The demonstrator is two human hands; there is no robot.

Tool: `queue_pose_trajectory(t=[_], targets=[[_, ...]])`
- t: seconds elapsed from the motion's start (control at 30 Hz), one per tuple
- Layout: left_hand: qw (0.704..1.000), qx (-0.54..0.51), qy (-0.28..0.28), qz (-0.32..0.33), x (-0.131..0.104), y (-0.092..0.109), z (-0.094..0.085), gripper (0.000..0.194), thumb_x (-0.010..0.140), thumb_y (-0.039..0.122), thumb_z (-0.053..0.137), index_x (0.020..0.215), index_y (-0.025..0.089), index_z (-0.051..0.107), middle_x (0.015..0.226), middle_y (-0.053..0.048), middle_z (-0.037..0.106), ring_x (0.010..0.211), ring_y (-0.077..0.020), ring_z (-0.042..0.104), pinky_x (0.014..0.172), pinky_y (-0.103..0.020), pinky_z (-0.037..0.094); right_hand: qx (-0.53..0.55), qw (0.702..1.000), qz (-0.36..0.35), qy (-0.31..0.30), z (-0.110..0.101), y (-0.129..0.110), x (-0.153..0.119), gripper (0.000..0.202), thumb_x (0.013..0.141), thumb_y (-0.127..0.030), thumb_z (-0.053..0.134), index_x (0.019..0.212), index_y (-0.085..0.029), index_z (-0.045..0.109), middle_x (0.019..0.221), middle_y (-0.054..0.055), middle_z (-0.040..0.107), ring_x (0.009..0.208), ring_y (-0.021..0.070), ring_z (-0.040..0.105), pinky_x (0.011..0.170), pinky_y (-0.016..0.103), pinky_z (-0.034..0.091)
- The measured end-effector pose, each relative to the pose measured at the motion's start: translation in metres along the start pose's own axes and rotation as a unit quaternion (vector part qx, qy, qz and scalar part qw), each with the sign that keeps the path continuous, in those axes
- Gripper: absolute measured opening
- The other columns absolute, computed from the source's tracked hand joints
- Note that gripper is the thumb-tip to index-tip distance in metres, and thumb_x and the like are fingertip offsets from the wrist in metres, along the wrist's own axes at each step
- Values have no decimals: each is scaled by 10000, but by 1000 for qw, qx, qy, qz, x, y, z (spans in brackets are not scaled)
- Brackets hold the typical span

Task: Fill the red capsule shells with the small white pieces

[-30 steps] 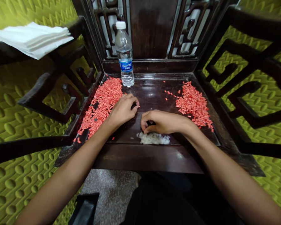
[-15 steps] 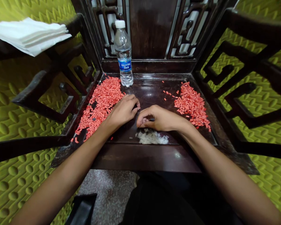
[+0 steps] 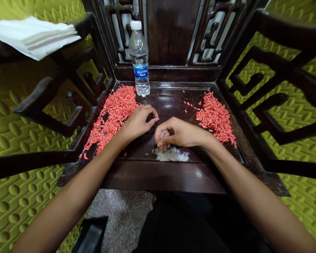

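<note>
My left hand point(image 3: 141, 121) is above the dark wooden seat, beside the left heap of small red tube-like pieces point(image 3: 121, 102). Its thumb and forefinger are pinched together, and whatever is between them is too small to make out. My right hand point(image 3: 175, 133) is curled, with thumb and fingertips together at the upper left edge of a small pile of whitish translucent bits point(image 3: 173, 155). What those fingertips hold, if anything, cannot be seen. The two hands are close but apart.
A second heap of red pieces point(image 3: 216, 117) lies at the right, a few loose ones beside it. An Aquafina water bottle point(image 3: 140, 59) stands at the back left. White napkins point(image 3: 37, 35) rest on the left armrest. Carved wooden sides and back point(image 3: 171, 31) enclose the seat point(image 3: 171, 95).
My right fingertips have moved down to the whitish pile and closed more tightly. My left hand stays nearly in place, still pinched.
</note>
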State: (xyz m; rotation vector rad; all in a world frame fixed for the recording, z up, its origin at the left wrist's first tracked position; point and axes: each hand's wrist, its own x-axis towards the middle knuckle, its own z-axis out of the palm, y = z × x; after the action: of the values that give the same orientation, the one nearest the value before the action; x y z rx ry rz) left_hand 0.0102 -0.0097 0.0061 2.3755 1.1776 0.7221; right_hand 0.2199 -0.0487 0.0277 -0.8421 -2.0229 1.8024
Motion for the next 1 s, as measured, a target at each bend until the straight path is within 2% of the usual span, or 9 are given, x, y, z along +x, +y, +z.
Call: queue_pose_trajectory(t=[0.1,0.27,0.43,0.6,0.73,0.83,1.0], targets=[[999,-38,13,-16,-1,3,0,129,930,256,666,939,168,760,952,-72,776,911,-236,698,888,-380,522,-3,1000,-6,-9,-1,-1,0,96,872,-236,757,822,-163,721,727,14,774,654,141,709,633,256,556],[981,-180,45,-53,0,3,4,134,881,297,733,909,170,766,896,-62,799,833,-200,716,776,-327,521,-64,995,-63,37,-7,-1,0,124,858,-237,808,788,-154,748,672,-16,699,631,111,604,611,238,463],[946,-306,64,-79,3,2,2,288,795,413,871,863,163,745,871,-67,794,799,-178,719,757,-301,545,3,993,-76,94,-14,-2,-2,215,828,-336,874,811,-155,760,677,-3,698,610,128,617,588,266,506],[920,-373,78,-95,1,8,-3,405,741,499,949,869,168,754,868,-58,785,769,-159,700,692,-272,524,-13,965,-138,221,-22,-6,-6,188,847,-329,874,876,-158,801,750,23,749,654,144,662,644,295,570],[897,-422,89,-92,0,14,-3,402,720,476,976,859,173,753,853,-51,779,739,-150,679,658,-267,505,-39,936,-168,306,-23,-6,-6,204,866,-369,864,907,-181,797,801,33,764,702,165,686,665,313,595],[895,-430,86,-85,-1,17,-3,377,736,457,968,861,173,755,882,-59,789,757,-155,681,678,-276,513,-47,923,-171,341,-22,-5,-5,217,877,-384,860,928,-193,771,837,32,759,712,160,689,670,308,604],[897,-429,79,-72,-1,20,-4,369,760,456,957,862,170,748,901,-59,785,772,-151,678,691,-274,515,-50,916,-177,358,-21,-3,-2,261,878,-408,853,976,-192,744,834,22,734,695,146,675,644,286,576]])
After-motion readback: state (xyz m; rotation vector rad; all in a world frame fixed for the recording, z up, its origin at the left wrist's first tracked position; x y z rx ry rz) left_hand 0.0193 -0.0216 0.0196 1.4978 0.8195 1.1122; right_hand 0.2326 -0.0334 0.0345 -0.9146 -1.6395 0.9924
